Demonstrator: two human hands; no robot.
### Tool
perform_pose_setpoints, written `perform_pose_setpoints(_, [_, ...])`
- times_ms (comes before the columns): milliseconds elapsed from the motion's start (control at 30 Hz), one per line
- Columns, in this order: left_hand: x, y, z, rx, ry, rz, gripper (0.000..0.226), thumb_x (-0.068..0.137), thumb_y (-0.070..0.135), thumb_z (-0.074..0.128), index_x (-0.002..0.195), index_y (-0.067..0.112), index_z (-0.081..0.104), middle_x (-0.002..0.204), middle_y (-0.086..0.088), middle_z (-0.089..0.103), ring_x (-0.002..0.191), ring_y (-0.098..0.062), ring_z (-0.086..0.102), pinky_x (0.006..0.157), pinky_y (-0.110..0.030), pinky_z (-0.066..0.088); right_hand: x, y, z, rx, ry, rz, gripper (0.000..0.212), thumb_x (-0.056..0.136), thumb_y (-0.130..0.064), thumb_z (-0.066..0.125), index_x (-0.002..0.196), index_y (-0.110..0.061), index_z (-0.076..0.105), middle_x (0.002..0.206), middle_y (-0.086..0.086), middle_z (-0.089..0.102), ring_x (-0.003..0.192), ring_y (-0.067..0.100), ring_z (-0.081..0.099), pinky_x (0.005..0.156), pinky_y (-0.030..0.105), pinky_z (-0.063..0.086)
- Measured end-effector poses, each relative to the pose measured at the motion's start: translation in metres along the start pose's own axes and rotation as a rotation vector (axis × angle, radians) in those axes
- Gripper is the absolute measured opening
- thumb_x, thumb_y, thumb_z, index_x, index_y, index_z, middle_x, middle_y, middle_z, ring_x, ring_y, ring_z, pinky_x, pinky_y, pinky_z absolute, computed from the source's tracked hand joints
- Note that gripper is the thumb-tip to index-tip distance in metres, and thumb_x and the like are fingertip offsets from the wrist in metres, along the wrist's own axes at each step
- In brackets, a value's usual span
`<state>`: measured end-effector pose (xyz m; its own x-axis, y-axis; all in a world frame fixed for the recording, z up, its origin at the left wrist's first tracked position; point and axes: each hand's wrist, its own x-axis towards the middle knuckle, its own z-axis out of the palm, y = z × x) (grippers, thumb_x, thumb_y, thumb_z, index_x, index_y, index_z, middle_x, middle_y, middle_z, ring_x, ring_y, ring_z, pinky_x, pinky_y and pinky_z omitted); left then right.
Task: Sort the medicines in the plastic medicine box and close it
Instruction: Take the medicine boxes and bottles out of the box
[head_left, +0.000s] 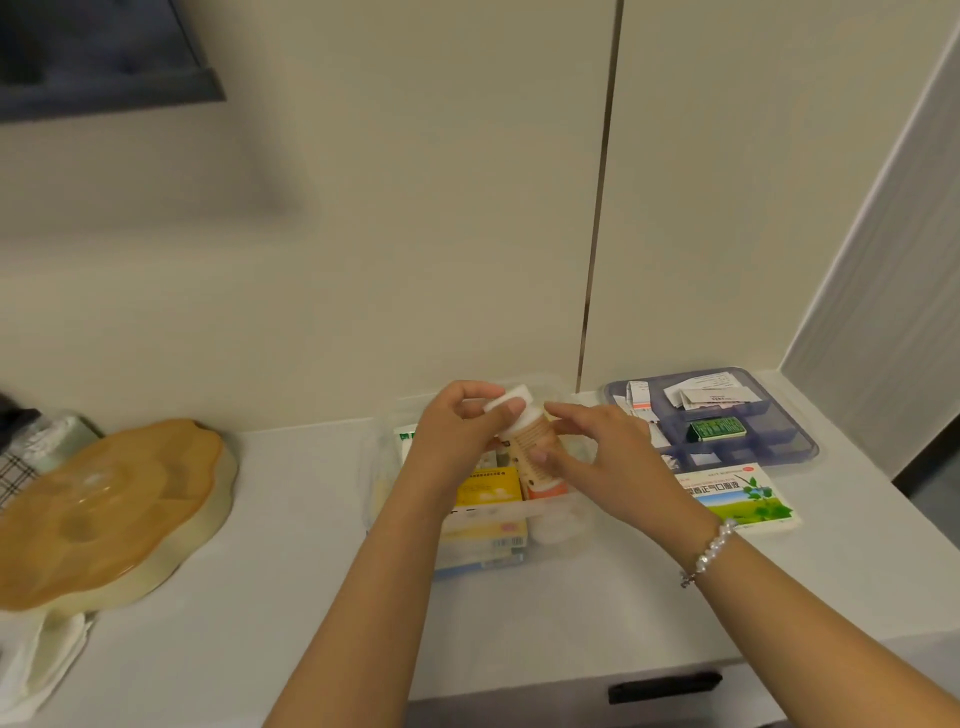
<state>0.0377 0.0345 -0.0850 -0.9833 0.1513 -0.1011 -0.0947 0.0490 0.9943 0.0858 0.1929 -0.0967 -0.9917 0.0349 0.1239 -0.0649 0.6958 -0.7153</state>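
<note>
A clear plastic medicine box (566, 525) stands open on the white counter, holding several cartons, among them a yellow one (488, 486). Above it both hands hold a tilted white bottle with a tan label (532, 449). My left hand (462, 431) grips its white cap end and my right hand (597, 447) holds its body from the right. A grey-blue divided tray (795, 454) with sachets and a green box (717, 429) lies to the right. A white and green medicine carton (737, 496) lies flat in front of that tray.
An amber lidded dish (104, 514) sits at the left with white cloth (41, 660) under its near edge. The wall runs close behind the box. A drawer handle (665, 686) shows below the counter's front edge.
</note>
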Motion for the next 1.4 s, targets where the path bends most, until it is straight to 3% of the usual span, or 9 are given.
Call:
perform_pose_setpoints(133, [-0.003, 0.008, -0.014, -0.034, -0.043, 0.047, 0.026, 0.081, 0.017, 0.068, 0.106, 0.012, 0.061, 0.095, -0.008, 0.071, 0.084, -0.018, 0.068, 0.079, -0.032, 0.058, 0.006, -0.013, 0.004, 0.138, -0.018, -0.045, 0.046, 0.076, -0.042, 0.066, 0.12, -0.035, 0.054, 0.095, -0.018, 0.063, 0.094, 0.0, 0.058, 0.082, 0.022, 0.047])
perform_pose_setpoints(267, [0.001, 0.004, -0.035, 0.213, 0.002, 0.047, 0.02, 0.085, 0.027, 0.063, 0.104, 0.021, 0.065, 0.096, -0.001, 0.071, 0.091, -0.015, 0.067, 0.081, -0.028, 0.053, 0.01, -0.012, 0.011, 0.141, 0.076, 0.019, 0.039, 0.077, -0.04, 0.066, 0.113, -0.039, 0.054, 0.079, -0.03, 0.055, 0.074, -0.013, 0.053, 0.059, 0.005, 0.035])
perform_pose_setpoints(400, [0.005, -0.009, -0.047, 0.604, -0.05, -0.003, 0.018, 0.088, 0.034, 0.057, 0.092, 0.022, 0.07, 0.087, 0.006, 0.067, 0.076, -0.008, 0.058, 0.06, -0.021, 0.042, 0.009, -0.012, 0.015, 0.112, 0.138, 0.018, 0.046, 0.074, -0.04, 0.068, 0.117, -0.03, 0.055, 0.092, -0.012, 0.064, 0.084, 0.005, 0.058, 0.074, 0.024, 0.046])
perform_pose_setpoints(500, [0.008, -0.019, -0.047, 0.738, -0.086, -0.004, 0.018, 0.089, 0.031, 0.055, 0.083, 0.022, 0.069, 0.072, 0.01, 0.06, 0.063, -0.007, 0.051, 0.057, -0.024, 0.039, 0.008, -0.013, 0.017, 0.101, 0.151, 0.025, 0.048, 0.074, -0.042, 0.067, 0.118, -0.029, 0.054, 0.094, -0.011, 0.062, 0.093, 0.013, 0.059, 0.088, 0.042, 0.048])
perform_pose_setpoints(567, [0.012, -0.022, -0.045, 0.744, 0.007, 0.04, 0.014, 0.088, 0.029, 0.056, 0.086, 0.023, 0.069, 0.078, 0.01, 0.061, 0.073, -0.008, 0.055, 0.063, -0.024, 0.042, 0.008, -0.013, 0.018, 0.088, 0.143, 0.021, 0.05, 0.074, -0.043, 0.067, 0.119, -0.029, 0.054, 0.093, -0.014, 0.059, 0.095, 0.012, 0.058, 0.092, 0.046, 0.047])
perform_pose_setpoints(700, [0.018, -0.027, -0.039, 0.94, 0.059, 0.103, 0.029, 0.086, 0.032, 0.059, 0.114, 0.025, 0.063, 0.119, 0.0, 0.055, 0.113, -0.021, 0.046, 0.097, -0.037, 0.036, 0.009, -0.009, 0.019, 0.112, 0.14, 0.036, 0.052, 0.073, -0.048, 0.066, 0.12, -0.031, 0.053, 0.101, -0.01, 0.063, 0.1, 0.013, 0.057, 0.09, 0.042, 0.047])
perform_pose_setpoints(800, [0.02, -0.03, -0.037, 1.094, -0.016, 0.042, 0.043, 0.088, 0.04, 0.054, 0.128, 0.025, 0.051, 0.133, -0.004, 0.047, 0.124, -0.026, 0.04, 0.104, -0.039, 0.026, 0.009, -0.006, 0.018, 0.131, 0.133, 0.046, 0.051, 0.072, -0.048, 0.066, 0.119, -0.033, 0.053, 0.104, -0.005, 0.064, 0.102, 0.015, 0.056, 0.087, 0.037, 0.048])
perform_pose_setpoints(1233, [0.019, -0.034, -0.033, 1.055, -0.013, -0.127, 0.054, 0.085, 0.045, 0.056, 0.13, 0.02, 0.04, 0.13, -0.013, 0.031, 0.123, -0.03, 0.03, 0.096, -0.038, 0.036, 0.002, -0.002, 0.012, 0.164, 0.087, 0.028, 0.051, 0.075, -0.043, 0.067, 0.122, -0.033, 0.05, 0.11, -0.006, 0.061, 0.102, 0.011, 0.054, 0.082, 0.028, 0.046])
perform_pose_setpoints(1400, [0.025, -0.034, -0.035, 1.008, 0.034, -0.085, 0.046, 0.079, 0.039, 0.065, 0.114, 0.016, 0.044, 0.115, -0.01, 0.047, 0.106, -0.025, 0.04, 0.079, -0.032, 0.038, 0.002, 0.001, 0.011, 0.169, 0.074, 0.033, 0.052, 0.075, -0.045, 0.066, 0.123, -0.036, 0.049, 0.109, -0.009, 0.06, 0.102, 0.01, 0.054, 0.078, 0.025, 0.044])
